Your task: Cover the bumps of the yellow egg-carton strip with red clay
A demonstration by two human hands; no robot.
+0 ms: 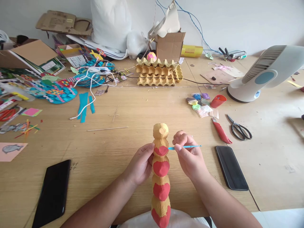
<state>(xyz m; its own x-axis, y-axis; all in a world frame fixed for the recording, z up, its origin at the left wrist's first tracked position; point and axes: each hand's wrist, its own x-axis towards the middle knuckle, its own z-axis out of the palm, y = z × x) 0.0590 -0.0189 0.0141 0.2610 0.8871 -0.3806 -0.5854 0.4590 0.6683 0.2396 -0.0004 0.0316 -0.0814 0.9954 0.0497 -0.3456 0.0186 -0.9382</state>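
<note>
A long yellow egg-carton strip with several bumps covered in red clay stands up toward me at the table's near edge. My left hand is closed around its left side, near the upper red patch. My right hand pinches a thin blue tool, whose tip touches that upper red patch. The strip's top bump is bare yellow.
Black phones lie at the near left and near right. A red utility knife, scissors, a red cup, clay bags, a white fan, stacked egg trays and paper crafts surround the wooden table.
</note>
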